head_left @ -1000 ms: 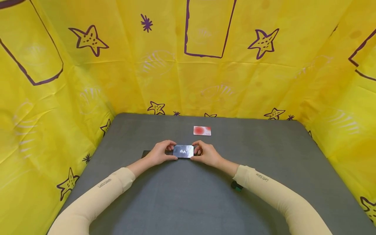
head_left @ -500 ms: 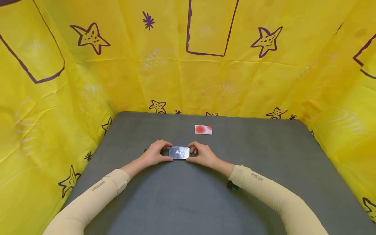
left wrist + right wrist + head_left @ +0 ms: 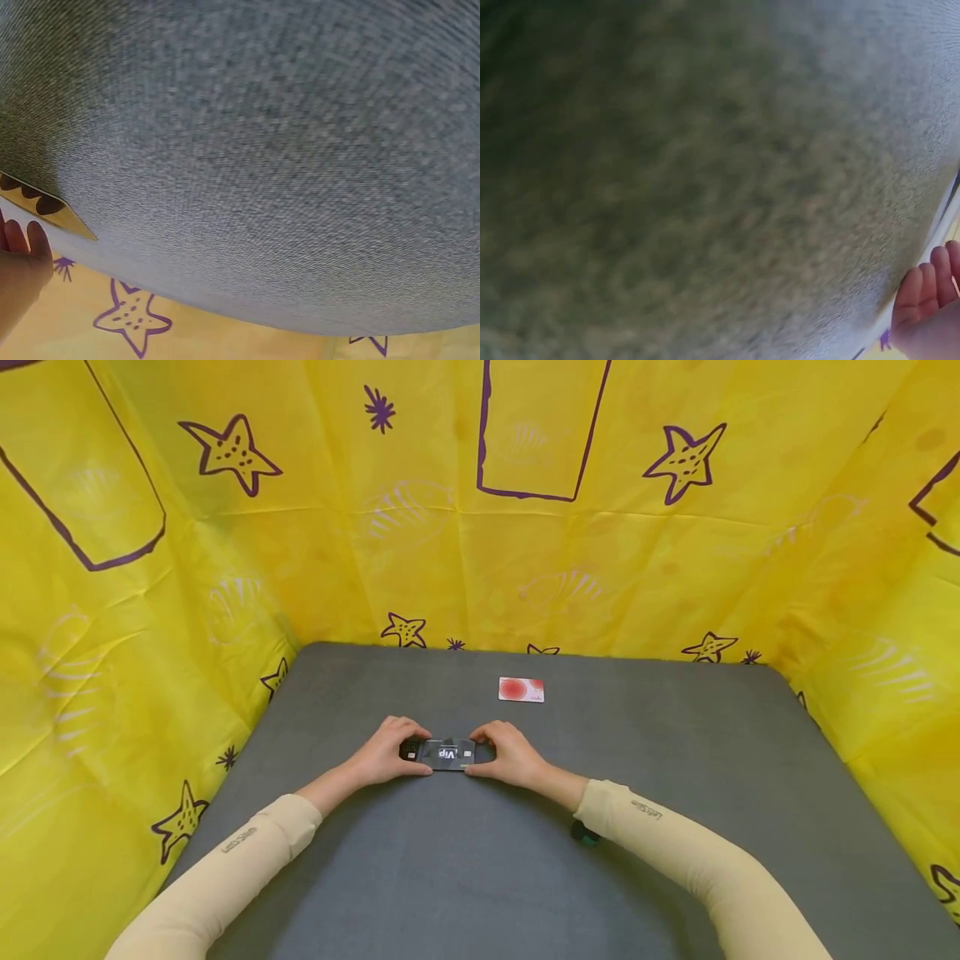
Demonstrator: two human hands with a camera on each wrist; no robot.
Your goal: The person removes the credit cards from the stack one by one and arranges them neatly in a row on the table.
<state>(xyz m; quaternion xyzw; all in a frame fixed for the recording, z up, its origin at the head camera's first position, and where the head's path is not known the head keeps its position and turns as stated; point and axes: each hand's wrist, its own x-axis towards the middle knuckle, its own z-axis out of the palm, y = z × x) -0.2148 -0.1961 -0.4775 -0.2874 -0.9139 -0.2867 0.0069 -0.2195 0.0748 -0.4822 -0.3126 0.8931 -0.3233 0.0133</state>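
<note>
In the head view a dark, glossy card marked "Vip" [image 3: 447, 754] lies between my two hands at the middle of the table. My left hand [image 3: 381, 753] pinches its left end between thumb and fingers. At the right end, my right hand [image 3: 513, 757] pinches it the same way. Part of another dark piece [image 3: 409, 750] shows under the left fingers; its kind is unclear. The left wrist view catches the left hand [image 3: 21, 262] beside a shiny, reflecting surface [image 3: 49, 206]. Curled fingers of the right hand [image 3: 930, 300] appear at the right wrist view's edge.
Behind the hands lies a red and white card [image 3: 521, 689] on the grey table [image 3: 480, 860]. Yellow cloth [image 3: 420, 552] with starfish drawings hangs around the table's back and sides. Something dark and green [image 3: 585, 833] shows under the right cuff.
Both hands have shifted left and slightly closer to the person, taking the Vip card with them. It now looks darker, with less glare. The red and white card stays put.
</note>
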